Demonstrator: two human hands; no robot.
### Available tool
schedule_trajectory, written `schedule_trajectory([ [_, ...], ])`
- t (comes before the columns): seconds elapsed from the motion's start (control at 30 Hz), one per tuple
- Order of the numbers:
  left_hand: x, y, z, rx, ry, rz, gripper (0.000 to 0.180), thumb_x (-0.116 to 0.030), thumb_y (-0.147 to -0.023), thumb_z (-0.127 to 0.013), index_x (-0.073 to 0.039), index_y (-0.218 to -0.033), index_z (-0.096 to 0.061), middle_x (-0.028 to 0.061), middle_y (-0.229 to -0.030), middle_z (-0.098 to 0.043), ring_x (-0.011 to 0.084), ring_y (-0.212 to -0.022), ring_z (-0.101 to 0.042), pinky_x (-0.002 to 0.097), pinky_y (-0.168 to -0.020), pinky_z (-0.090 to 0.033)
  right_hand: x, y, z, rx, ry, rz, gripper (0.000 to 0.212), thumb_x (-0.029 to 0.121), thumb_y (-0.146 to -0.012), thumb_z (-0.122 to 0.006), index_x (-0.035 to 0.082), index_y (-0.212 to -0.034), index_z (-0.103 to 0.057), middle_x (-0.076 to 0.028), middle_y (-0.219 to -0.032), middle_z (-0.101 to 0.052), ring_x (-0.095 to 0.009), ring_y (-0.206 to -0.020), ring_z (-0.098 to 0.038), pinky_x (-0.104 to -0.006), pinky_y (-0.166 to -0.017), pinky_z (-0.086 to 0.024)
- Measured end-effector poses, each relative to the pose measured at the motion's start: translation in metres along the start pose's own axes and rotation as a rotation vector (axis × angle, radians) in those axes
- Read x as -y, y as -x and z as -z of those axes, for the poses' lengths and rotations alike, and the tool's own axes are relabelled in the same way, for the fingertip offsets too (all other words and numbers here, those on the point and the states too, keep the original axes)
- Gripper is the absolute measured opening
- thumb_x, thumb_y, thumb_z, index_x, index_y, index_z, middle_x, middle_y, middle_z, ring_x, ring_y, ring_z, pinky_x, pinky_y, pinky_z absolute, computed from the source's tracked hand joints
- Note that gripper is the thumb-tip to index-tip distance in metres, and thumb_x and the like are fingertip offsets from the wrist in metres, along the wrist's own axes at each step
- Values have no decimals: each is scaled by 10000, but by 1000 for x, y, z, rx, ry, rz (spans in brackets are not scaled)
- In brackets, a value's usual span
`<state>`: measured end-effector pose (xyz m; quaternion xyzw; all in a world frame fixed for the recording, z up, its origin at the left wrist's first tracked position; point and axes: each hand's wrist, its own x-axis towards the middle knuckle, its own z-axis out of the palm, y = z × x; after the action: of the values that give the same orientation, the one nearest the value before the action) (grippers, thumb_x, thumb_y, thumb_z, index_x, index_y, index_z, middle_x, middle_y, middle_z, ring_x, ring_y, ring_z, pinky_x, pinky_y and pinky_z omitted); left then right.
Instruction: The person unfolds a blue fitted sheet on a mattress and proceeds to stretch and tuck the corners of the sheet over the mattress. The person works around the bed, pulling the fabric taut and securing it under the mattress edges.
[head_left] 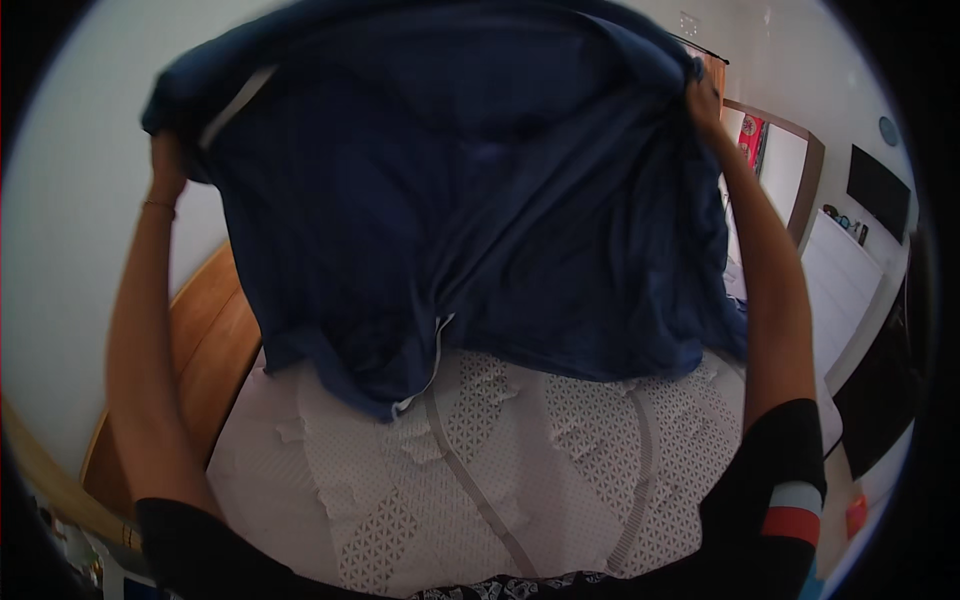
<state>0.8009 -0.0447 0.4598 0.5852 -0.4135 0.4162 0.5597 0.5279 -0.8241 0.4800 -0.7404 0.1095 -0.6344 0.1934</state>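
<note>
A dark blue garment with thin white trim (480,200) is spread wide in the air between my raised hands; whether it is a shirt or a jacket I cannot tell. At its upper left corner, my left hand (168,165) is closed on the cloth, its fingers partly hidden by the fabric. My right hand (704,98) grips the upper right edge, also closed. The lower hem hangs over a bed with a white and grey patterned sheet (500,450), and one corner dips lower near the middle.
A wooden headboard (205,330) borders the bed on the left, beside a pale wall. To the right are a white dresser (840,260) with small items on top, a dark wall-mounted screen (879,186), and a wood-framed doorway or mirror (812,180).
</note>
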Motion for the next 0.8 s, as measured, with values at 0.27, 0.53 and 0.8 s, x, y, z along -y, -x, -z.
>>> schedule_trajectory([
  [0.27, -54, 63, 8, 90, 41, 519, 688, -645, -949, -372, -147, -1423, -394, 69, -1378, -517, 210, -1271, -468, 478, -1045, -340, -49, 22, 124, 663, 970, 422, 474, 259, -999, -339, 26, -1410, -379, -259, -1225, -552, -413, -1062, -595, -476, -966, -450],
  [0.53, -63, 161, -24, -10, -95, 840, 448, -400, -991, -413, -168, -1374, -424, 67, -1367, -515, 233, -1265, -476, 502, -1013, -353, -54, 111, 151, 623, 620, -60, 714, 582, -979, -334, -55, -1191, -577, -254, -1103, -625, -384, -1059, -603, -431, -943, -431],
  [0.8, -115, 276, 40, 114, 79, 866, 536, -489, -999, -352, -97, -1332, -502, 77, -1334, -544, 200, -1209, -523, 436, -1029, -408, -11, 179, 212, 723, -14, -463, 789, 682, -948, -320, -32, -799, -620, -51, -769, -558, -159, -788, -501, -284, -837, -394],
])
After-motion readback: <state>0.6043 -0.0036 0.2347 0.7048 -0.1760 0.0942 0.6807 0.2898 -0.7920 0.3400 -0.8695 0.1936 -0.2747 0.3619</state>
